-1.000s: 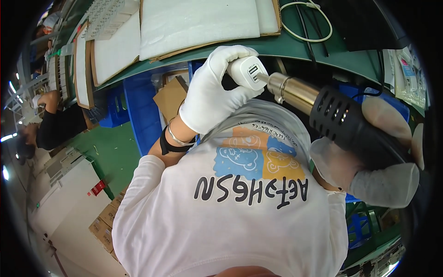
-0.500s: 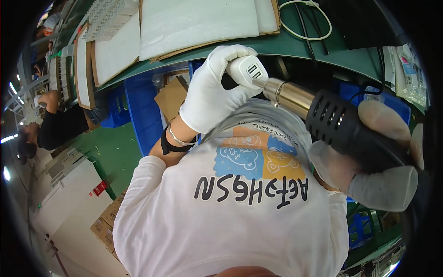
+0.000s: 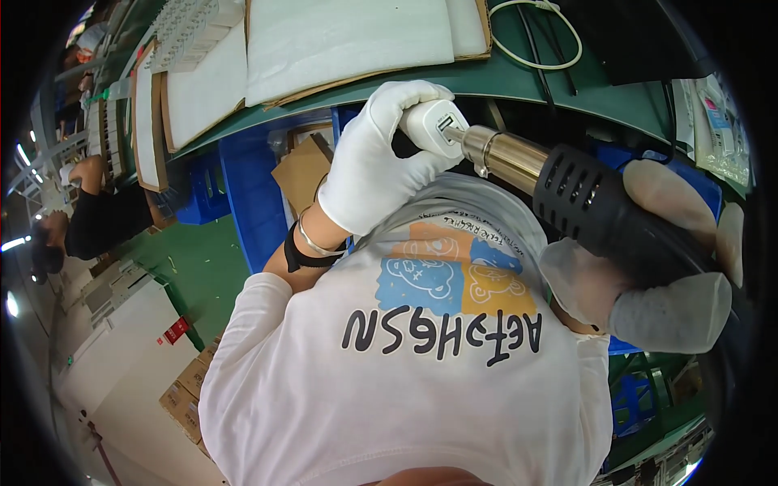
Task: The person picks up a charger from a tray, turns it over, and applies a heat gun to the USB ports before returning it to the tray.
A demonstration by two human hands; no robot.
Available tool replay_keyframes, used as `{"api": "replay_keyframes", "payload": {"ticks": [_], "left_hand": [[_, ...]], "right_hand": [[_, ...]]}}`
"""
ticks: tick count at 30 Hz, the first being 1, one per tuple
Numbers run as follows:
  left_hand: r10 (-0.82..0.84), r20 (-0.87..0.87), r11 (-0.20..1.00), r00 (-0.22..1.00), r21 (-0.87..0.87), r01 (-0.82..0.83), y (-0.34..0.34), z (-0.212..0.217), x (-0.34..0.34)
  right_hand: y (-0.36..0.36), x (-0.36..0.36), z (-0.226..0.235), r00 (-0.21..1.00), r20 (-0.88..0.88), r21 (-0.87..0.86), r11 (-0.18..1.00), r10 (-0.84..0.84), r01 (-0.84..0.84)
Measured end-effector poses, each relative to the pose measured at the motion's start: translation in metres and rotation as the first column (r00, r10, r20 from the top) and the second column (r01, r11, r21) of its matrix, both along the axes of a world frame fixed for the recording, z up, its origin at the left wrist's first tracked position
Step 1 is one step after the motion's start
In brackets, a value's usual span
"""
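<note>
My left hand (image 3: 374,174), in a white glove, has its thumb and fingers closed round a small white USB charger (image 3: 423,128). The charger's end with the USB ports faces right. In my right hand (image 3: 668,312), covered in thin whitish fabric, is a hot air gun (image 3: 577,190) with a black vented body and a metal barrel. Its narrow nozzle points left at the charger's port face and hides part of it. Whether the nozzle tip touches the charger, I cannot tell.
Beyond my hands runs a green workbench (image 3: 632,101) with white foam-covered cardboard sheets (image 3: 348,40), a looped white cable (image 3: 580,49) and dark rods. Blue bins (image 3: 247,194) stand below its edge. Clear plastic bags (image 3: 721,138) lie at the right. Another person (image 3: 105,211) is at far left.
The hot air gun's nozzle has shifted slightly left and up over the port face, so it now covers more of the lower port. The left hand and charger have barely moved.
</note>
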State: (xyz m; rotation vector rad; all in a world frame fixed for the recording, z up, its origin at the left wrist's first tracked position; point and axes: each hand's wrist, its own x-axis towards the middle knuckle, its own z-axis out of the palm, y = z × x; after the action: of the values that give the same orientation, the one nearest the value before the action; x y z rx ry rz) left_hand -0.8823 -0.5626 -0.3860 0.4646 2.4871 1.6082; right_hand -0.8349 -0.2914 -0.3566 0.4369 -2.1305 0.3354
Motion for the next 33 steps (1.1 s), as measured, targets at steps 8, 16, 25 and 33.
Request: {"api": "replay_keyframes", "payload": {"ticks": [8,16,25,33], "left_hand": [[-0.005,0.044,1.0,0.999,-0.01,0.005,0.002,0.002,0.002],[-0.028,0.023,1.0,0.999,-0.005,0.028,0.001,-0.001,0.0],[0.052,-0.016,0.998,0.999,0.031,-0.051,0.003,-0.005,0.0],[0.06,0.162,0.979,0.985,0.184,-0.09,0.005,-0.005,0.005]], "right_hand": [[-0.001,0.002,-0.002,1.0,0.021,-0.035,0.999,-0.005,0.006],[0.0,0.003,0.0,0.999,0.033,-0.051,0.999,-0.015,0.016],[0.003,0.011,0.003,0.997,0.082,-0.214,0.976,-0.017,0.034],[-0.014,0.0,-0.011,0.998,0.063,-0.586,0.808,-0.024,0.057]]}}
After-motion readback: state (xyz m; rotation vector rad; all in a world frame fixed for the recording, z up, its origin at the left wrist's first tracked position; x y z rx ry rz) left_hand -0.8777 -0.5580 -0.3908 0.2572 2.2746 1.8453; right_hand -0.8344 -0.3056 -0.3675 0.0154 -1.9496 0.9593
